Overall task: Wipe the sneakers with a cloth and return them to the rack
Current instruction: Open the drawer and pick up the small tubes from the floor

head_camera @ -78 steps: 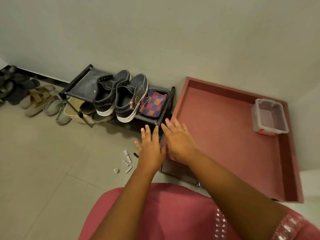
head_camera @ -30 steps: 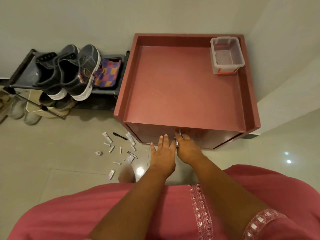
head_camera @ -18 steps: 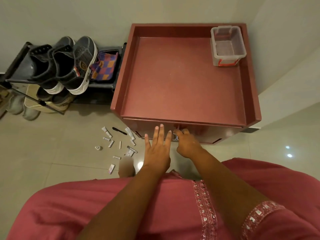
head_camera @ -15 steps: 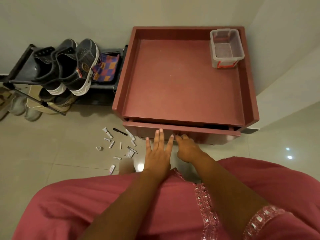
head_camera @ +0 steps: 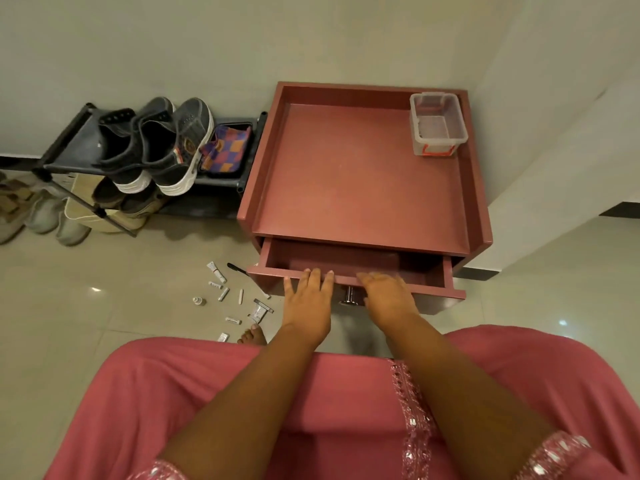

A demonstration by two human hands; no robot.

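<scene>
Two dark grey sneakers [head_camera: 162, 147] with white soles stand side by side on the top shelf of a black shoe rack [head_camera: 74, 143] at the left. A purple and orange checked cloth [head_camera: 227, 152] lies on the rack just right of them. Both hands are at the pulled-out drawer [head_camera: 349, 268] of the red cabinet. My left hand [head_camera: 308, 299] lies flat on the drawer's front edge, fingers spread. My right hand [head_camera: 386, 296] rests over the same edge, right of the metal knob [head_camera: 349, 296]. The drawer's visible inside looks bare.
The red cabinet top [head_camera: 360, 174] has a raised rim and carries a clear plastic box [head_camera: 437, 123] at its back right. Several small tubes and bits [head_camera: 230, 299] lie scattered on the tiled floor. More shoes [head_camera: 45, 216] sit under and left of the rack.
The drawer has slid out from nearly shut to well open. My right hand left the knob and now lies on the drawer's front edge, and my left hand reached that edge too.
</scene>
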